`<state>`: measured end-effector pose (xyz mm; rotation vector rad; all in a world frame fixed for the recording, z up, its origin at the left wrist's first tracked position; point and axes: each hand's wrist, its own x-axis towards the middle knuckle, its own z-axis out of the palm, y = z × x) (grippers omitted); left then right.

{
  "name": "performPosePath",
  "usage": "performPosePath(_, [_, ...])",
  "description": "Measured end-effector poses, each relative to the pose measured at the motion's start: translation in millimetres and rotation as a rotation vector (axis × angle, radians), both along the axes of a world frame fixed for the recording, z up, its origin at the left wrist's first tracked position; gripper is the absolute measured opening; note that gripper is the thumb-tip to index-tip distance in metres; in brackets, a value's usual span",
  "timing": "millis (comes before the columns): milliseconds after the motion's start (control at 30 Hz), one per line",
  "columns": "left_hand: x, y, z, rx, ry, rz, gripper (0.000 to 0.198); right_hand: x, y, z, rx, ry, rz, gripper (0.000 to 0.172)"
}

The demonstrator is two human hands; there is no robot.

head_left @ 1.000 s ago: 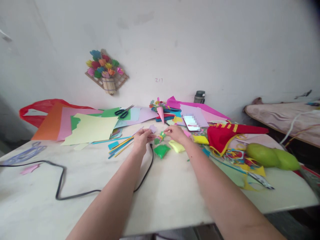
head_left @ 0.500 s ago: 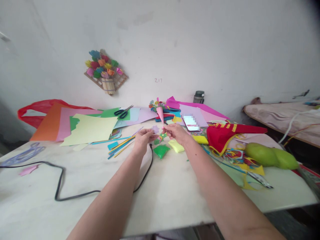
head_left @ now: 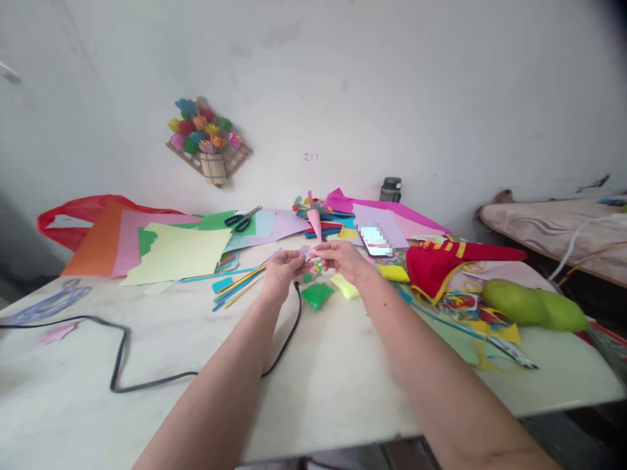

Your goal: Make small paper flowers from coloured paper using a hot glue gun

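Note:
Between thumb and fingers, my left hand (head_left: 284,269) pinches a small light-purple paper flower (head_left: 306,250). The fingertips of my right hand (head_left: 345,258) are pressed together right at the flower's edge; whatever they hold is too small to make out. Below the hands lie a green packet (head_left: 317,296) and a pale yellow packet (head_left: 345,286), with small colourful pieces (head_left: 317,267) just behind. A bundle of thin blue and yellow strips (head_left: 240,287) rests left of my left hand. Behind the fingers, a pink paper cone (head_left: 314,223) carries small paper flowers.
Coloured paper sheets (head_left: 181,251) and scissors (head_left: 243,219) lie at the back left. A black cable (head_left: 117,359) crosses the table. On the right are a phone (head_left: 375,240), red cloth (head_left: 435,264), green fruits (head_left: 531,305), a cutter (head_left: 512,352) and paper scraps.
My right hand's fingertips have moved slightly left and now meet the purple paper flower. My left hand has stayed nearly still, still holding it.

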<state>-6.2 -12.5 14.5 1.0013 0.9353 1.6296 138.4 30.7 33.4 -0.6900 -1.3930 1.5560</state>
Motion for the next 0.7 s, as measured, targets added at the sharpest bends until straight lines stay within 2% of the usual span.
performPosePath(400, [-0.1, 1.8, -1.0, -0.017, 0.018, 0.009, 0.023, 1.4, 2.6, -1.8, 0.090, -0.031, 0.031, 0.024])
performPosePath(700, [0.0, 0.8, -1.5, -0.027, 0.046, -0.029, 0.024, 1.2, 4.9, -2.9, 0.183, -0.106, -0.109, 0.021])
